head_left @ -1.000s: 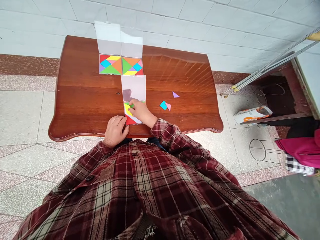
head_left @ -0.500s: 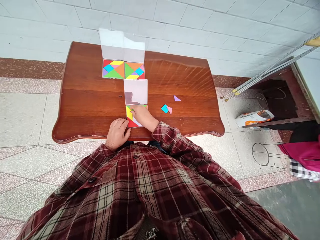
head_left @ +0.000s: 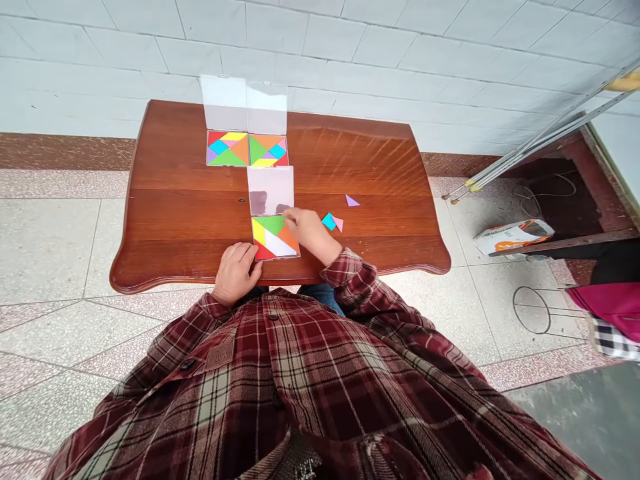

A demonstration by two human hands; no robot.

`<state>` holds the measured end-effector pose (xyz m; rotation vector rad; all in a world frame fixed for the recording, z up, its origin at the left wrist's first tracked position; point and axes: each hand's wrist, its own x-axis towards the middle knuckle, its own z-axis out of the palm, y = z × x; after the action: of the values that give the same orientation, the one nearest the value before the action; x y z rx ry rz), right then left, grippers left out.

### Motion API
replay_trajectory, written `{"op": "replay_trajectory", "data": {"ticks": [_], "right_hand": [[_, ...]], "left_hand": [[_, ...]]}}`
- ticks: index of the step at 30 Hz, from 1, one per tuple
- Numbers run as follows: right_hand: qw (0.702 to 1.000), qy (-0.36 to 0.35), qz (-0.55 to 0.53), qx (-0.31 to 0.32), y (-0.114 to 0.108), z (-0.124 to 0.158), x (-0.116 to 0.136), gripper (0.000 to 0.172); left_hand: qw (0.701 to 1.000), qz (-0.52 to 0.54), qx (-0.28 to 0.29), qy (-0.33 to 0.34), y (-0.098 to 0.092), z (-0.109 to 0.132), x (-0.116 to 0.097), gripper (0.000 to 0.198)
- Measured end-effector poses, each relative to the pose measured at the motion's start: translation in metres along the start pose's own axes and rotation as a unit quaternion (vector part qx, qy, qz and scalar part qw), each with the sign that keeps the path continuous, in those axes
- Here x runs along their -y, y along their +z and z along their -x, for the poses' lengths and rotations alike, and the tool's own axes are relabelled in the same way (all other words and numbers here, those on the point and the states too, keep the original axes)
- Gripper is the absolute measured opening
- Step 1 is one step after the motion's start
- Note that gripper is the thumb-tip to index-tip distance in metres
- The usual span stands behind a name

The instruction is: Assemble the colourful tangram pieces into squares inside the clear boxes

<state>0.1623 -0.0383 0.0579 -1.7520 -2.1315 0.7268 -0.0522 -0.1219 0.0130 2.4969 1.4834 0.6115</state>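
Observation:
The near tangram box (head_left: 299,254) lies open at the table's front, its clear lid (head_left: 273,190) folded back. Inside are a green piece (head_left: 269,224), a yellow piece (head_left: 259,232), a red triangle (head_left: 263,253) and an orange piece (head_left: 288,237), around a bare white gap. My left hand (head_left: 236,270) holds the box's front left corner between thumb and fingers. Over the back right corner, my right hand (head_left: 310,230) has its fingers pinched together; anything between them is hidden. To its right lie a blue square (head_left: 329,221), a pink triangle (head_left: 339,225) and a purple triangle (head_left: 352,200).
Two filled tangram boxes (head_left: 227,157) stand side by side farther back, their clear lids (head_left: 225,103) raised near the tiled wall (head_left: 350,60). The wooden table (head_left: 170,220) has curved edges. Crutches (head_left: 500,167) and a wire stool frame (head_left: 531,310) are at the right.
My right hand has moved right from the middle of the near box to its back right corner, uncovering the green and orange pieces. My left hand stays at the box's corner.

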Motion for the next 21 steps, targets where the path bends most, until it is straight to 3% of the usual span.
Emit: {"op": "replay_trajectory", "data": {"ticks": [5,10,15,21], "right_hand": [[0.991,0.095,-0.04,-0.091,-0.032,0.014,-0.065,0.021],[0.978,0.173,0.004,-0.119,-0.053,0.035,-0.108,0.024],[0.98,0.177,0.029,-0.084,-0.058,0.045,-0.116,0.025],[0.983,0.163,0.078,-0.043,-0.054,0.036,-0.096,0.023]], "left_hand": [[1.0,-0.016,-0.005,0.008,-0.001,-0.001,0.001,0.038],[1.0,0.004,0.0,0.0,-0.001,-0.002,0.003,0.037],[1.0,0.008,-0.019,0.005,0.0,-0.002,0.006,0.037],[0.999,-0.004,-0.034,0.008,0.003,-0.003,0.008,0.036]]}}
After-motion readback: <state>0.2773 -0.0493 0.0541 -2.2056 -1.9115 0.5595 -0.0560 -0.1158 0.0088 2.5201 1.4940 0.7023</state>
